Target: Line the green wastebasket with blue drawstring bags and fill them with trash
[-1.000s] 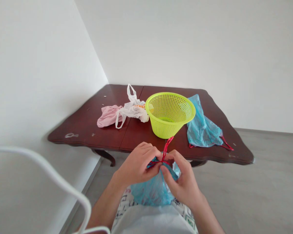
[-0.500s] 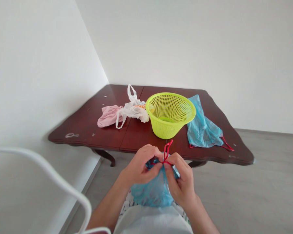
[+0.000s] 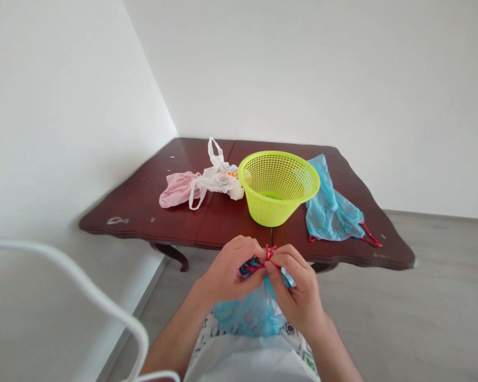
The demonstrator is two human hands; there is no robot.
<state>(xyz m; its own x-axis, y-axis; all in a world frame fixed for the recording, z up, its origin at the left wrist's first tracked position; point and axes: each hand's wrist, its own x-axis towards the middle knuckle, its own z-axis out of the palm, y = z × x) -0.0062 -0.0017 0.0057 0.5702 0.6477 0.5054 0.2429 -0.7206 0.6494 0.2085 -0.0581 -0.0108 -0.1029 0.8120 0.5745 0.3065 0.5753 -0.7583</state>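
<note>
Together, left hand [image 3: 236,269] and right hand [image 3: 297,284] pinch drawstring [image 3: 268,254].

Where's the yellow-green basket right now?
In the head view, the yellow-green basket stands upright on the wooden table, between the white plastic bag at left and a blue plastic bag at right.

Yellow-green basket [image 3: 267,211]: upright on dark wooden table [image 3: 231,225]
White bag [image 3: 219,181]: crumpled beside the basket
Pink cloth [image 3: 178,191]: bunched farther left

I face a dark reddish-brown wooden table [image 3: 231,223] with wavy edge [image 3: 137,235] and curved legs [image 3: 179,259]. White left wall [image 3: 63,106] meets white back wall [image 3: 310,69] behind it. Grey floor [image 3: 402,307]; soft light.
</note>
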